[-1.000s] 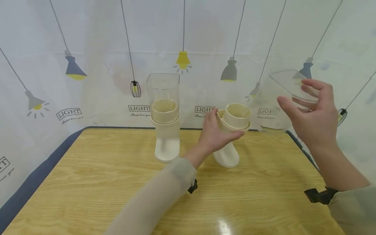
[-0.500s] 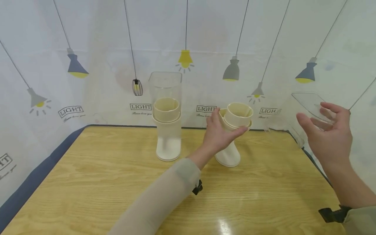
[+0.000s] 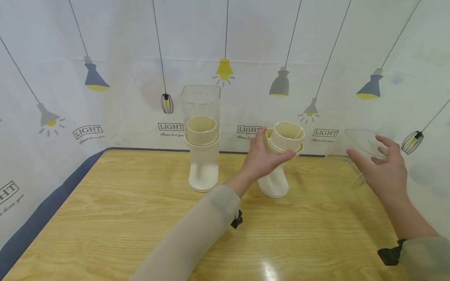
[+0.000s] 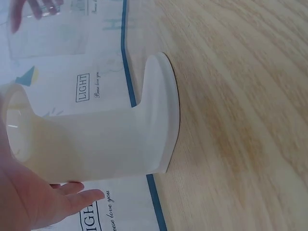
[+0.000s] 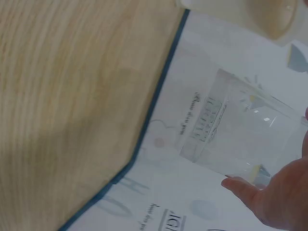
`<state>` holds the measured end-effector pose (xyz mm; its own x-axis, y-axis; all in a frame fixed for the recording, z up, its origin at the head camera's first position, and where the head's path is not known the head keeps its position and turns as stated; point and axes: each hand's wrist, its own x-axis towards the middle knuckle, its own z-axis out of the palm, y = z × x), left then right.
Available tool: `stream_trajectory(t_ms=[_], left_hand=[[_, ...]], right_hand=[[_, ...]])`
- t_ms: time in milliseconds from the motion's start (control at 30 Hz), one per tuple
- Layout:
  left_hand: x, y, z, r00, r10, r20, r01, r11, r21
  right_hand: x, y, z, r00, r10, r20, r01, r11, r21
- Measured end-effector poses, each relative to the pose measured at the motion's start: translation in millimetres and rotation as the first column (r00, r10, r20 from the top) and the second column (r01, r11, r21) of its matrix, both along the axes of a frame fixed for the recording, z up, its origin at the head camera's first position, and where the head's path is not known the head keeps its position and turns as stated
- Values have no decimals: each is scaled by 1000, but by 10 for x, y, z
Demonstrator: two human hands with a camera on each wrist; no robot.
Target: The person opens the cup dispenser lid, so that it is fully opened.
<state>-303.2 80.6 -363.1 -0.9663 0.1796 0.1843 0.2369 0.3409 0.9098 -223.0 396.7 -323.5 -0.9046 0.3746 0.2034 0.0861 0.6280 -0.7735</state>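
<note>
In the head view, my left hand holds the upper part of the right-hand cream dispenser stand, thumb in front and fingers at its left side. The stand rests on its foot on the table, and its round collar is uncovered. My right hand grips a clear plastic container in the air right of this stand. Its outline is faint in the head view; the right wrist view shows its boxy shape and end. Left of my left hand, a matching dispenser stands upright with a clear container around its collar.
The wooden table has a dark blue edge. Behind it hangs a pale cloth printed with lamps and the word LIGHT. Dark straps are at both wrists.
My right hand has lowered the clear container and carried it slightly right. My left hand stays on the stand. The view has shifted a little.
</note>
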Motion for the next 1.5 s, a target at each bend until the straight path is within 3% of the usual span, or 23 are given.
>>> stream_trajectory(t_ms=[167,333,433,667,900,1200,1500], left_hand=[[-46,-8,-19,1000,-27,8,27,1000,14],[-86,21,-21,999,-32,5,32,999,2],[-97,32,-18,999,-34,7,34,999,2],[-125,37,-23,999,-43,10,43,999,-4],[-138,25,-33,999,-39,18,40,999,-9],[-135,14,-16,998,-54,22,54,999,-6],[-139,-1,-2,998,-58,16,58,998,1]], right_hand=[[-173,134,-236,997,45,58,-49,996,78],[-304,217,-424,994,5,111,-22,988,153],[-364,239,-519,995,-7,104,-11,984,177],[-484,273,-683,998,5,62,-13,993,121],[-579,217,-745,996,-14,91,1,991,137],[-686,153,-727,996,-26,87,7,978,207],[-765,177,-721,993,-32,116,7,978,206]])
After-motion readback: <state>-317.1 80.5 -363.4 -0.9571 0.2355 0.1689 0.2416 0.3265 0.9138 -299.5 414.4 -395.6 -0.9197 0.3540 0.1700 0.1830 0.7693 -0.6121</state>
